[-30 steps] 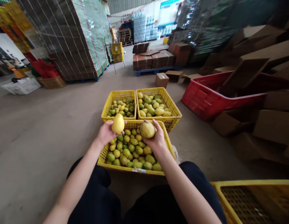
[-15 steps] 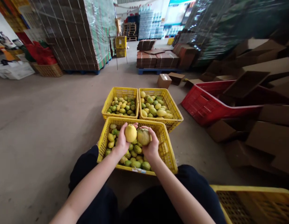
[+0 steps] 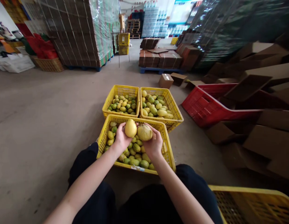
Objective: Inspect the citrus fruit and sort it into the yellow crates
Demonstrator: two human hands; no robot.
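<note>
My left hand (image 3: 121, 138) is closed around a smooth yellow lemon (image 3: 130, 128), held upright. Close beside it, my right hand (image 3: 154, 143) grips a rounder, lumpy lemon (image 3: 144, 133) of dull yellow-green, with its skin creased. Both fruits are held above the near yellow crate (image 3: 169, 152), in which green and yellow lemons (image 3: 134, 162) lie loose. Part of that pile is hidden behind my hands and forearms.
Two more yellow crates, a left one (image 3: 104, 109) and a right one (image 3: 177, 115), hold similar fruit just beyond. A red crate (image 3: 200, 107) with cardboard stands at right, among loose boxes (image 3: 270, 140). Another yellow crate (image 3: 247, 189) is at lower right. Pallet stacks stand behind.
The right-hand lemon has turned, showing a paler, creased side. The left-hand lemon has tilted more upright. Both hands stay over the near crate, and the view has shifted slightly.
</note>
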